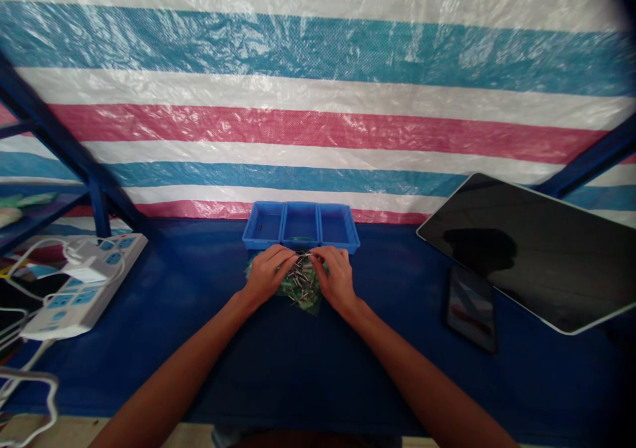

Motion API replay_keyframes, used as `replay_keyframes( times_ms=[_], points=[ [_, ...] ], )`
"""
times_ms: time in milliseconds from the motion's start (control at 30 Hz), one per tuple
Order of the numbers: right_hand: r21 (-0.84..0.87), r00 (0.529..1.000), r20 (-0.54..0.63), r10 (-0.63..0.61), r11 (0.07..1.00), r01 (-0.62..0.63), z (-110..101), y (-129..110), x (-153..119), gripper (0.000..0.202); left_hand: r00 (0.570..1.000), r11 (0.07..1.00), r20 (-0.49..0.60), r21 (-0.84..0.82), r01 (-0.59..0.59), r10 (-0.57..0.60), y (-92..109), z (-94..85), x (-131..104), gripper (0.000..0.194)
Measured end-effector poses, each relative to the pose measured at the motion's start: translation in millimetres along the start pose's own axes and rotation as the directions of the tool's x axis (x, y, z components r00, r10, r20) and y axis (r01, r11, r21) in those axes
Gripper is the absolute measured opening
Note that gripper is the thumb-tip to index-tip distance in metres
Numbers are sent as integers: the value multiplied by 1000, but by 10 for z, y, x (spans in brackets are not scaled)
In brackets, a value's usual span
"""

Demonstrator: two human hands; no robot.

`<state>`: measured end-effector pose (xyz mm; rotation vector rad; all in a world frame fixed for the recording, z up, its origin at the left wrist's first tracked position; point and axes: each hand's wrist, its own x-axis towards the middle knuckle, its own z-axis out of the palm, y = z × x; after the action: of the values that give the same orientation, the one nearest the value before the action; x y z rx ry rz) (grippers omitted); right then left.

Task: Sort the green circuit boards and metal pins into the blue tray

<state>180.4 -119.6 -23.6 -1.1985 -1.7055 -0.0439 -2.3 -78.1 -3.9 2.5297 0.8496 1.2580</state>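
Note:
A green-tinted clear bag [312, 300] lies on the blue table, with many small metal pieces [301, 277] heaped on it. My left hand [269, 272] is at the heap's left side and my right hand [336, 277] at its right. Between the fingertips of both hands, above the heap, runs a thin metal piece [304, 254]; each hand pinches one end. Just behind the hands stands a blue tray [354, 236] with three compartments. A tiny dark item shows in its left compartment. The hands partly cover the bag.
A white power strip [102, 272] with plugs and cables lies at the left. On the right are a large dark screen [541, 256] and a black phone [471, 309]. Blue metal frame bars stand at both sides, before a striped plastic sheet [318, 130].

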Motion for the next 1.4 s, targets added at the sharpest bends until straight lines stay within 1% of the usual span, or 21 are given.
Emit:
replay_keyframes(
  times_ms=[200, 400, 533, 633, 800, 900, 967, 1033, 1133, 1233, 1400],
  points=[
    [-5, 1000, -7, -20, 1000, 19, 1, -3, 3, 12, 999, 1000, -42, 4, -27, 27, -18, 6, 0, 17],
    [-6, 998, 7, -63, 998, 64, 17, 5, -2, 13, 984, 994, -142, 13, -111, 112, 24, -2, -3, 19],
    [-17, 997, 5, -71, 997, 72, 16, 7, 5, 15, 977, 994, -184, 36, -99, 104, 78, -29, 3, 20],
    [-21, 998, 1, -64, 998, 64, 7, 4, 10, 15, 980, 997, -183, 43, -66, 73, 94, -50, 9, 21],
    [-21, 999, 17, -41, 999, 42, -13, -9, 10, 16, 988, 998, -154, 53, 22, -14, 68, -43, 1, 20],
    [-19, 999, 10, -37, 999, 37, -19, -16, 12, 16, 993, 998, -116, 51, 22, -16, 58, -32, 5, 25],
    [-21, 999, 8, -33, 999, 33, -20, -19, 16, 17, 997, 997, -79, 70, 28, -22, 65, -35, 16, 30],
    [-21, 999, 9, -31, 999, 31, -22, -22, 19, 17, 997, 995, -66, 93, 44, -38, 73, -41, 28, 33],
    [-18, 999, 6, -34, 999, 34, -30, -30, 23, 17, 996, 993, -70, 103, 61, -54, 66, -35, 33, 33],
    [-15, 999, 1, -35, 999, 35, -38, -34, 25, 17, 995, 994, -82, 86, 63, -56, 31, -6, 18, 26],
    [-4, 1000, 1, -30, 1000, 30, -34, -33, 21, 18, 988, 994, -134, 67, 82, -73, -20, 40, -16, 20]
  ],
)
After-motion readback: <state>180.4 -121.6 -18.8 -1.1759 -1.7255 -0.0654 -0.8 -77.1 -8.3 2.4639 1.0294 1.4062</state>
